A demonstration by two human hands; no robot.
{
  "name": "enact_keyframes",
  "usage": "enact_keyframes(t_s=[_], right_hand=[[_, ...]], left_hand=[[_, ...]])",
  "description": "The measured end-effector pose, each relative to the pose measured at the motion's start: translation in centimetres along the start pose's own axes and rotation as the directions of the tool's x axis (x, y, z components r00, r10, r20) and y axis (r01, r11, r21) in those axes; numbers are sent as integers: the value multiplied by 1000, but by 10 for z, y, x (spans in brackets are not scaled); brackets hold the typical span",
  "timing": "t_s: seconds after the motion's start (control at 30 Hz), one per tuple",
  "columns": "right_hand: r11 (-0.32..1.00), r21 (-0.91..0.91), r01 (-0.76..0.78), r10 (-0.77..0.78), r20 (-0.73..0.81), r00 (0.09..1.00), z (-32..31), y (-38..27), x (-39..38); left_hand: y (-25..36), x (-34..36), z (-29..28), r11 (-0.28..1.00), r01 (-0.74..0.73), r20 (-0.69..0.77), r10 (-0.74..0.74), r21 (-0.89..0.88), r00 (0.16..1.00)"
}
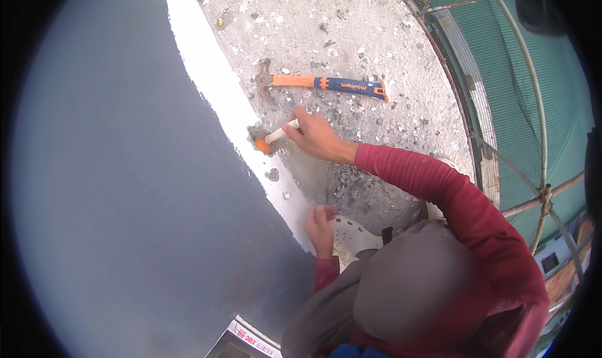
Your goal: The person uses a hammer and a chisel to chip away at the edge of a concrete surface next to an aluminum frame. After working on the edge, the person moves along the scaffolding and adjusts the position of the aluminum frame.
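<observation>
My right hand (320, 137) pinches a short white tube (281, 132) between thumb and fingers. The tube slants down to an orange piece (262, 146) in a rough hole at the wall's base; whether they are joined I cannot tell. Close to the lower wall, my left hand (320, 229) hangs with fingers loosely bent and nothing visible in it, beside a white perforated clog (352, 235). Beyond my right hand lies a claw hammer (326, 84) on the concrete, its orange and dark blue handle pointing right and its rusty head near the wall.
A dark grey wall (138, 170) with a white lower strip (204, 75) fills the left. Chips and rubble litter the concrete floor (389, 38). Scaffold poles (544, 195) and green netting (501, 57) line the right. My grey-trousered bent leg takes up the lower middle.
</observation>
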State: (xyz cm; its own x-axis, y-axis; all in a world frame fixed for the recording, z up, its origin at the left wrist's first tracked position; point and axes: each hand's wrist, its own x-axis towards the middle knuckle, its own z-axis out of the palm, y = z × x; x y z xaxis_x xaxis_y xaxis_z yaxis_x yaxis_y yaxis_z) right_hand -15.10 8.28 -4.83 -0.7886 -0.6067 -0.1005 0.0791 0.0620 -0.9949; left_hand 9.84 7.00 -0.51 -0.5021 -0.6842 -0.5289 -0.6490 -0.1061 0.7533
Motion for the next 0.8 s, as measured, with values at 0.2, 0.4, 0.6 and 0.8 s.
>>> enact_keyframes(t_s=[0.2, 0.4, 0.6, 0.8], right_hand=[[988, -152, -11, 89, 517, 851, -74, -58, -72], [867, -462, 189, -88, 232, 969, -102, -45, -23], [385, -898, 212, 94, 266, 959, -124, 20, 37], [557, -831, 15, 217, 163, 963, -100, -50, 41]], left_hand=[[34, 19, -2, 420, -516, 91, 703, 747, 705], [8, 33, 1, 907, -91, 58, 74, 411, 996], [-6, 21, -24, 1000, -25, 77, 25, 5, 997], [52, -30, -40, 989, 137, 180, -124, -60, 976]])
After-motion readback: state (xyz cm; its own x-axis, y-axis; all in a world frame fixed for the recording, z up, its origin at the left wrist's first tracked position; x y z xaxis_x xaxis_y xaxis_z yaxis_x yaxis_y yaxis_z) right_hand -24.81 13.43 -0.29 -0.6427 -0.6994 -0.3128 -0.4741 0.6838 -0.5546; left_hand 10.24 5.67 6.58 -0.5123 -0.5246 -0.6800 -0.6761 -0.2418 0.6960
